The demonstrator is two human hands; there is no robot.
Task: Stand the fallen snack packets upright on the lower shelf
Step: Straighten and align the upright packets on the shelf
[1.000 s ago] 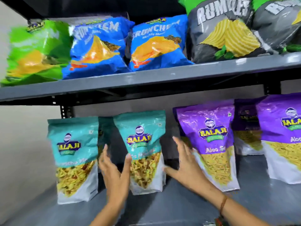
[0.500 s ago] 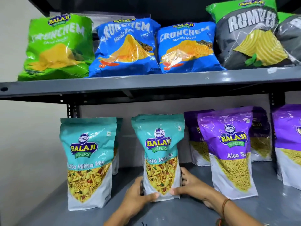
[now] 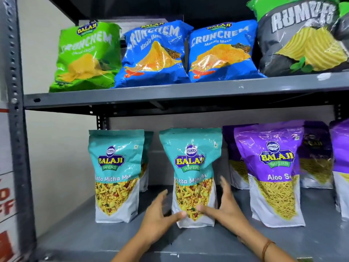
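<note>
On the grey lower shelf [image 3: 94, 239] a teal Balaji packet [image 3: 190, 161] stands upright in the middle. My left hand [image 3: 156, 218] is at its lower left, thumb touching the front and fingers spread away from its edge. My right hand [image 3: 226, 208] is at its lower right, thumb on the front and fingers raised just beside its edge. A second teal packet [image 3: 116, 167] stands upright to the left, with another [image 3: 148, 148] half hidden behind it. A purple Aloo Sev packet [image 3: 272, 167] stands to the right.
More purple packets [image 3: 315, 159] stand behind and at the right edge [image 3: 341, 157]. The upper shelf [image 3: 170, 93] carries green [image 3: 85, 55], blue [image 3: 154, 53] and black [image 3: 302, 35] chip bags. A steel upright [image 3: 17, 129] and a wall bound the left side.
The middle teal packet has gone from tilted to upright between my hands. My fingers, wrapped round its base half a second ago, have spread apart. The view has shifted slightly.
</note>
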